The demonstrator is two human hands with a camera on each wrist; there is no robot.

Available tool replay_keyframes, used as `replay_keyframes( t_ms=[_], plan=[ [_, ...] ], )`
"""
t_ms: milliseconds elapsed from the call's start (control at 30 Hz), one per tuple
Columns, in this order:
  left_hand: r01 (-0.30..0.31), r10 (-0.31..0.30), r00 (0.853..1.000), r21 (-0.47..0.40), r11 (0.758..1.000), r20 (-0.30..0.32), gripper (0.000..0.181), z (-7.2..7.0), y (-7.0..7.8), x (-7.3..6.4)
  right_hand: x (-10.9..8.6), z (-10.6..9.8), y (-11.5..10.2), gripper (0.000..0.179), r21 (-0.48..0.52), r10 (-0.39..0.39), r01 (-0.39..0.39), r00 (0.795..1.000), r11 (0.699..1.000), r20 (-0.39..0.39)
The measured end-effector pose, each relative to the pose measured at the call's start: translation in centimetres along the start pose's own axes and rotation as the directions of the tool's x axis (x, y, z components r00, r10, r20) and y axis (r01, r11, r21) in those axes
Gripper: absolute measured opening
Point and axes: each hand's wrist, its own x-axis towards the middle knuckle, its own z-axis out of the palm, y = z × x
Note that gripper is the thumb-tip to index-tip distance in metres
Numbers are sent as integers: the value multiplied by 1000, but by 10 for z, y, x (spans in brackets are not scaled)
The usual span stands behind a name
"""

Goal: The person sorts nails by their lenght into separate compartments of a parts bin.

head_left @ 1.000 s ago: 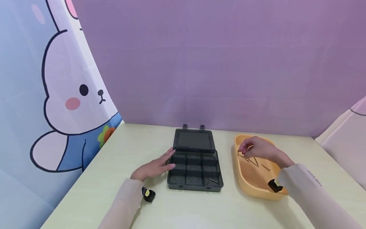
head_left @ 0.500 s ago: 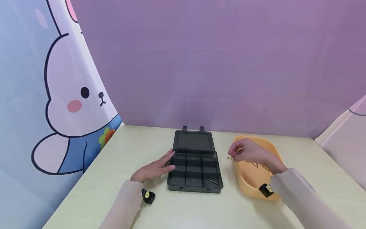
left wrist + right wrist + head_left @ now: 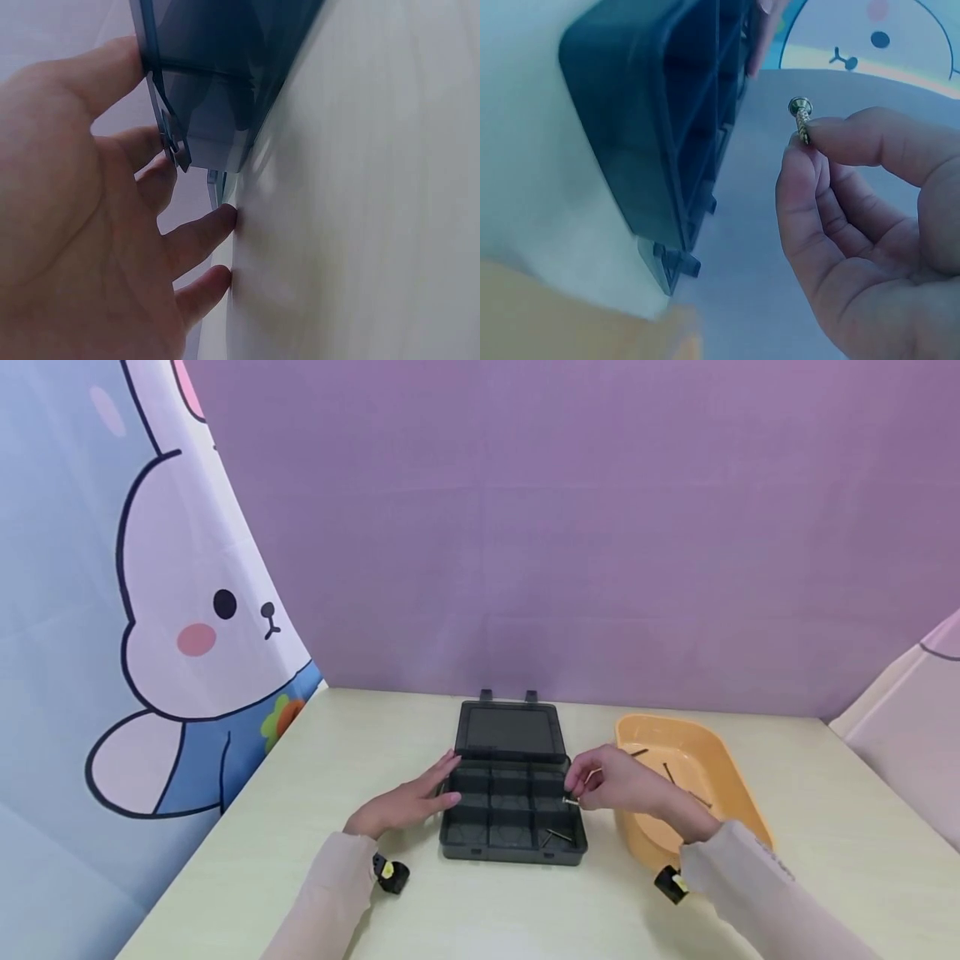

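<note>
My right hand (image 3: 618, 783) pinches a brass-coloured screw (image 3: 801, 118) between thumb and forefinger, its head pointing away from the fingertips. It hovers at the right edge of a dark, see-through compartment box (image 3: 510, 853), whose lid (image 3: 512, 729) lies folded back. In the front right compartment of that box lie a few screws (image 3: 558, 836). At the box's left side, my left hand (image 3: 405, 802) is spread, with thumb and forefinger touching the upper edge. In the left wrist view, two of its fingertips (image 3: 227, 216) rest on the table.
An orange tray (image 3: 738, 785) stands right of the box, under my right forearm, with several loose screws (image 3: 670, 773) in it. Behind the pale table (image 3: 480, 910) hangs a purple cloth (image 3: 570, 568). A cartoon rabbit cloth (image 3: 202, 635) hangs on the left.
My right hand has come out of the orange tray with a screw and moved left to the box's right edge. The left hand has stayed in place.
</note>
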Motion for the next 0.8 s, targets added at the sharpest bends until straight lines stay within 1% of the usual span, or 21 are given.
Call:
replay_keyframes(
  t_ms=[100,333,533,700,800],
  plan=[
    [-4,4,1000,-8,1000,1,72,0,-1,1,0,5,1,13,-6,-15,15,1000,1000,0],
    [-1,1,1000,-12,1000,3,72,2,-3,4,0,14,3,14,-21,-85,84,996,996,-15],
    [-6,6,1000,-6,1000,2,72,4,-2,9,-2,15,9,16,0,-84,84,996,996,-31],
    [-5,5,1000,-11,1000,6,72,3,-3,8,-1,19,10,15,7,-88,88,995,996,-37],
    [0,0,1000,-16,1000,-4,70,1,-5,7,2,22,10,15,9,-97,97,995,995,-33]
  ],
)
